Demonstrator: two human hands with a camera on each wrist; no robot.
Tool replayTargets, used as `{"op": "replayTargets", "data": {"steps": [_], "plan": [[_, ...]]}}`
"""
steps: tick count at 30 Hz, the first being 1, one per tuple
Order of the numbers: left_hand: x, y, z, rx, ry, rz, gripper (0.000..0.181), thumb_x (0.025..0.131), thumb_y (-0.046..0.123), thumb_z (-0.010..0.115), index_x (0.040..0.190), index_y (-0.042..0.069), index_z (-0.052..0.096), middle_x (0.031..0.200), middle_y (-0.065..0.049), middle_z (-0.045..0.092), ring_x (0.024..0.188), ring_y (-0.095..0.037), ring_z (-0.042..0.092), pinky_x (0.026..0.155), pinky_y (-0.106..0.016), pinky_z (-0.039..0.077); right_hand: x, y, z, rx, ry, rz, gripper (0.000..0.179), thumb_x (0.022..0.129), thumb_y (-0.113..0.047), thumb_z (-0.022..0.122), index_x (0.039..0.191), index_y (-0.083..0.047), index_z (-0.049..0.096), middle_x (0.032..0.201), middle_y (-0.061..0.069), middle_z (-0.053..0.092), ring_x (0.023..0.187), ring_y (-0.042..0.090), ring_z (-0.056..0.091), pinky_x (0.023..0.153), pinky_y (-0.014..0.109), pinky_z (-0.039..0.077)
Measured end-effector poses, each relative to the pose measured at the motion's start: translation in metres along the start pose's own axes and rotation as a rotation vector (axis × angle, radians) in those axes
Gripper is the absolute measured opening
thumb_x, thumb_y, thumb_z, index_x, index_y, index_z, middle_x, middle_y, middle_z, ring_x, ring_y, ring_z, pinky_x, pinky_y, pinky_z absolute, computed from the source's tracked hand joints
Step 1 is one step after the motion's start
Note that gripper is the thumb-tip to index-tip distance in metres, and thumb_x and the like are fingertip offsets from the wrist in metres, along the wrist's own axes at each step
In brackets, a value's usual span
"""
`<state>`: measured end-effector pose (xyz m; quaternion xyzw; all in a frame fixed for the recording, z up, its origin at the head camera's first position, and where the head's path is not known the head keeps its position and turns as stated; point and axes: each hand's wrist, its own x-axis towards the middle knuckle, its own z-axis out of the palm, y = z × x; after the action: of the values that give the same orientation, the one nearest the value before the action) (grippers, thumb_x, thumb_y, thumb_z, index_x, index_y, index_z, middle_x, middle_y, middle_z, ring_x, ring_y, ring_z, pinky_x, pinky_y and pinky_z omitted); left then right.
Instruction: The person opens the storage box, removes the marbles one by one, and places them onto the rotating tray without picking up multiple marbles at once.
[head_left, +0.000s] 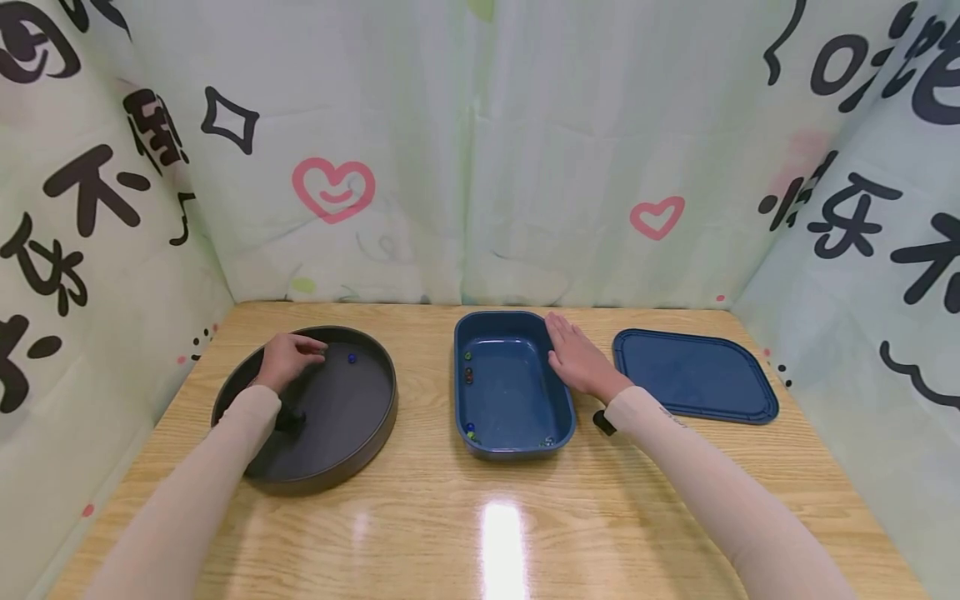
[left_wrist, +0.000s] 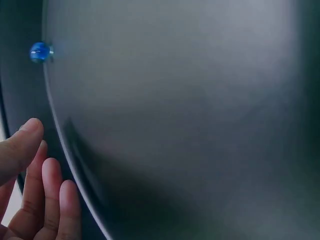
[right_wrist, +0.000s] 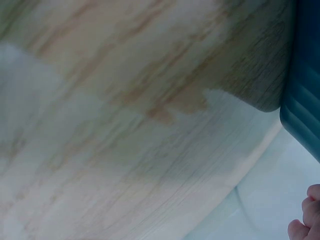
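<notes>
In the head view, my left hand (head_left: 287,360) is over the back left of a round dark pan (head_left: 341,421). Its thumb and forefinger come together at the tips and pinch a small greyish marble (head_left: 323,351), mostly hidden by the fingers. A blue marble (left_wrist: 39,52) lies by the pan's wall, apart from the fingers. My right hand (head_left: 581,358) lies with straight fingers along the right rim of a blue rectangular container (head_left: 517,392). Inside that container are several marbles, among them a dark reddish pair (head_left: 468,376) and a clear one (head_left: 548,442).
A blue lid (head_left: 693,375) lies flat on the wooden table (head_left: 420,517), right of the container. Printed curtains (head_left: 480,167) stand behind the table and on both sides. The pan's raised wall (head_left: 386,433) surrounds the left hand's area.
</notes>
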<state>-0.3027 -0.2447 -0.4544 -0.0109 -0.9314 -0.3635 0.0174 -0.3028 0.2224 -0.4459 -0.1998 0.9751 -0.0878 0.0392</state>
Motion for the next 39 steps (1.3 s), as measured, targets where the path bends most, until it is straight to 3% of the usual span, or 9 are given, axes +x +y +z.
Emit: {"op": "replayTargets", "data": {"steps": [10, 22, 31, 39], "plan": [[-0.001, -0.001, 0.001, 0.042, -0.015, -0.050, 0.023, 0.082, 0.007, 0.070, 0.103, -0.003, 0.071, 0.098, -0.022, 0.070, 0.095, -0.038, 0.062, 0.080, -0.045, 0.051, -0.001, -0.002, 0.001, 0.013, 0.010, -0.006, 0.061, 0.099, -0.019, 0.034, 0.148, 0.006, 0.008, 0.157, 0.020, 0.010, 0.146, 0.035, 0.011, 0.118, 0.048, 0.012], [0.003, -0.007, 0.001, 0.065, -0.043, -0.034, 0.025, 0.080, 0.009, 0.073, 0.102, -0.003, 0.071, 0.092, -0.019, 0.072, 0.095, -0.037, 0.063, 0.079, -0.043, 0.051, -0.001, -0.001, 0.002, 0.007, 0.012, -0.003, 0.061, 0.099, -0.019, 0.034, 0.148, 0.005, 0.008, 0.157, 0.020, 0.009, 0.146, 0.035, 0.010, 0.118, 0.048, 0.012], [0.001, 0.004, -0.021, 0.070, -0.054, -0.024, 0.030, 0.082, 0.010, 0.071, 0.108, -0.004, 0.068, 0.097, -0.021, 0.070, 0.098, -0.040, 0.061, 0.080, -0.045, 0.049, -0.001, -0.001, 0.002, 0.009, 0.008, -0.010, 0.061, 0.099, -0.018, 0.034, 0.148, 0.007, 0.008, 0.157, 0.021, 0.009, 0.146, 0.036, 0.010, 0.117, 0.049, 0.012], [0.001, 0.023, -0.042, 0.069, -0.065, 0.035, 0.032, 0.086, 0.015, 0.066, 0.114, -0.001, 0.066, 0.108, -0.024, 0.067, 0.102, -0.040, 0.061, 0.086, -0.048, 0.048, -0.002, -0.001, -0.001, 0.003, -0.001, -0.001, 0.060, 0.099, -0.019, 0.034, 0.148, 0.006, 0.008, 0.157, 0.020, 0.009, 0.146, 0.035, 0.010, 0.118, 0.048, 0.012]]}}
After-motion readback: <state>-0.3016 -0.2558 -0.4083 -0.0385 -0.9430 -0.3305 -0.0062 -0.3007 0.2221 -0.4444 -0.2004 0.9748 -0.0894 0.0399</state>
